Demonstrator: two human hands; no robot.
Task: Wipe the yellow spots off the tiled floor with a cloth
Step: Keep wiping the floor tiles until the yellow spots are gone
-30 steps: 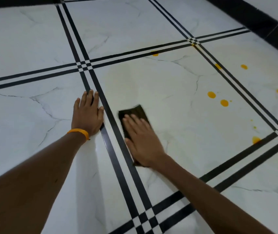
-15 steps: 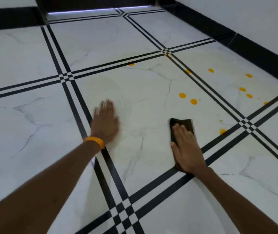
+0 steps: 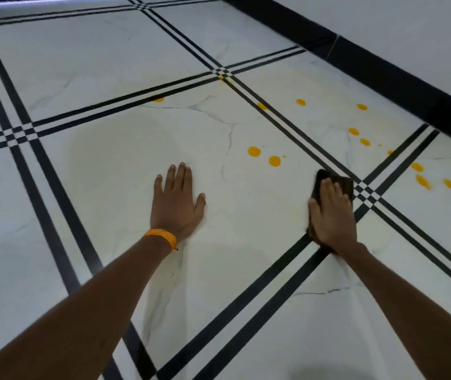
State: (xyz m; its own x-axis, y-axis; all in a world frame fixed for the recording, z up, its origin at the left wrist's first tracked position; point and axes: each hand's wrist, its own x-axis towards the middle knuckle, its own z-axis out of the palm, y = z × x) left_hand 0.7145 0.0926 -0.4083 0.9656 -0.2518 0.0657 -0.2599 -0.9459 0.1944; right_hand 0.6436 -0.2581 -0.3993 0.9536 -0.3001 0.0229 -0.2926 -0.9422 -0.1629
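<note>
Since half a second back, our left hand [image 3: 176, 204] has settled flat on the middle tile of the floor [image 3: 109, 174], fingers straight, orange band [image 3: 161, 237] at the wrist. Our right hand [image 3: 331, 215], fingers straight too, presses the dark cloth [image 3: 345, 184] flat, now slid up beside the stripe crossing [image 3: 366, 191]. Beyond, yellow spots [image 3: 254, 151] remain: two just ahead, more scattered toward the black skirting [image 3: 383, 75].

A black skirting board [image 3: 383, 74] runs diagonally from 12 o'clock down to 3 o'clock, with one joint partway along it. Above it, at 1 to 2 o'clock, is a plain white wall [image 3: 410, 28]. A thin bright light strip [image 3: 54, 0] lies at 11 o'clock. An orange wristband [image 3: 161, 237] sits just below centre.
</note>
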